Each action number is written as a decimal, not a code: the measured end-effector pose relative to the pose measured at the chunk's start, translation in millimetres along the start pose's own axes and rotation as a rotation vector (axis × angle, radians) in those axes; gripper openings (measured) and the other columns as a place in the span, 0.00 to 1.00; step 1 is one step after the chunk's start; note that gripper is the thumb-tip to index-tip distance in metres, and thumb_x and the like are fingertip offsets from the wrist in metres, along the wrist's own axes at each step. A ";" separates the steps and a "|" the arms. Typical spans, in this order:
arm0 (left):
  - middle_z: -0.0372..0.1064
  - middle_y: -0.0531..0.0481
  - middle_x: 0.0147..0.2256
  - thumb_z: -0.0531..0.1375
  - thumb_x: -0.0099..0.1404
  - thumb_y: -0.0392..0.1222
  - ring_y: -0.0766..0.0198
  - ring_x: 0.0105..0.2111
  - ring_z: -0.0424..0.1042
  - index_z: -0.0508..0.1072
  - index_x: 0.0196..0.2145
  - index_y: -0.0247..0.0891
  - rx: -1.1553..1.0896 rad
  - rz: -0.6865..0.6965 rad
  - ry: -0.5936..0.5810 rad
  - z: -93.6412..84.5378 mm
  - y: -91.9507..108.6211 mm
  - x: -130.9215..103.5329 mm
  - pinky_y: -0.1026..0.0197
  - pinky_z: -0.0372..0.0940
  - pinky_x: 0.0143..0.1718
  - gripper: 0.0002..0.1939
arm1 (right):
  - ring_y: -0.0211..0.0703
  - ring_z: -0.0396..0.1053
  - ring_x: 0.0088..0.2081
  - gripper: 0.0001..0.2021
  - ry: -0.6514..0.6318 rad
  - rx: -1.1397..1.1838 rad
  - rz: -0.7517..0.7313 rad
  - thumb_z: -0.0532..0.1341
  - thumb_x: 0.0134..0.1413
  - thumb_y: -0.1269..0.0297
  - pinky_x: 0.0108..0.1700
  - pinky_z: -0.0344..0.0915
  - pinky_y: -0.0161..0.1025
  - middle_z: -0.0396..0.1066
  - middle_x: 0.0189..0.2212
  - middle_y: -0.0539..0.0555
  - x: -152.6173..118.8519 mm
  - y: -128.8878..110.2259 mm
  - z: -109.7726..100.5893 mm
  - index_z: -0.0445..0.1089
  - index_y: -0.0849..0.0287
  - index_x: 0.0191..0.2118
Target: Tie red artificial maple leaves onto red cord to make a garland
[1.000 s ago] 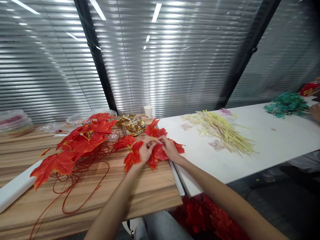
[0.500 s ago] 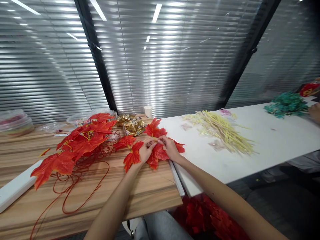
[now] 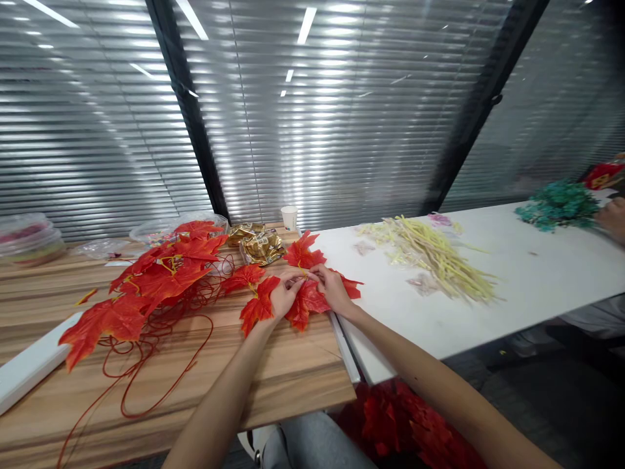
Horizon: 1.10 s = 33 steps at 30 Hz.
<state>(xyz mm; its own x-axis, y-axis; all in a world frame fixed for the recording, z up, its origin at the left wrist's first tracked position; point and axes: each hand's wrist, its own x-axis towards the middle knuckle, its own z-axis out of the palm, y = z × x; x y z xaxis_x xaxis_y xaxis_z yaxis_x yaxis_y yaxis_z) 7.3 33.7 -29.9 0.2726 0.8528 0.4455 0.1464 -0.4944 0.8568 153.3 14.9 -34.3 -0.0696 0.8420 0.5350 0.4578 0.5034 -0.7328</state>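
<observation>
Both hands meet over a small bunch of red artificial maple leaves (image 3: 311, 299) near the wooden table's right edge. My left hand (image 3: 286, 294) pinches at the yellow stems, its thumb and forefinger together. Opposite it, my right hand (image 3: 329, 284) pinches the same spot, the fingertips of the two hands nearly touching. What exactly lies between the fingertips is too small to make out beyond the stems. More red leaves (image 3: 254, 303) lie just left of my left hand. A larger pile of red maple leaves (image 3: 166, 280) rests farther left on tangled red cord (image 3: 146, 352).
Gold foil packets (image 3: 262, 247) and a paper cup (image 3: 289, 217) stand behind my hands. Yellow stems (image 3: 434, 257) lie on the white table (image 3: 532, 286). Teal artificial flowers (image 3: 559, 205) are far right beside another person's hand (image 3: 611, 218). A white box (image 3: 36, 365) sits left; red leaves (image 3: 400, 423) lie below.
My hands stay in almost the same place, with only slight finger movement at the stems. At far right, the other person's hand has shifted slightly left toward the teal flowers.
</observation>
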 end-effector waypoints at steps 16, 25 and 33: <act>0.72 0.50 0.31 0.56 0.53 0.31 0.63 0.33 0.71 0.73 0.29 0.38 0.024 -0.070 0.053 1.3 1.8 -0.5 0.60 0.66 0.37 0.08 | 0.41 0.67 0.33 0.05 -0.002 0.026 0.015 0.50 0.52 0.68 0.39 0.63 0.39 0.68 0.31 0.53 0.7 2.2 2.6 0.62 0.59 0.33; 0.71 0.49 0.33 0.56 0.55 0.34 0.64 0.32 0.70 0.73 0.31 0.37 0.111 -0.055 0.060 -0.2 10.7 -1.0 0.62 0.65 0.36 0.07 | 0.41 0.67 0.34 0.05 -0.065 0.189 0.049 0.51 0.52 0.67 0.38 0.62 0.38 0.68 0.31 0.52 1.0 3.1 3.2 0.61 0.59 0.32; 0.70 0.50 0.31 0.55 0.56 0.34 0.64 0.34 0.68 0.74 0.31 0.37 0.275 0.024 0.020 -3.4 8.6 -2.4 0.60 0.62 0.39 0.08 | 0.41 0.67 0.35 0.04 -0.074 0.244 0.054 0.51 0.51 0.67 0.39 0.62 0.39 0.67 0.30 0.52 1.3 4.9 4.9 0.62 0.59 0.31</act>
<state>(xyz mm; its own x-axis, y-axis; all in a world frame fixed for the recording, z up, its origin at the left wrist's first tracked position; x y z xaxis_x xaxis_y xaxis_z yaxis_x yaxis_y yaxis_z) 4.7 28.0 -22.8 0.2607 0.8420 0.4723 0.3936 -0.5394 0.7444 151.1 19.4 -39.2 -0.1192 0.8763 0.4667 0.2359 0.4816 -0.8441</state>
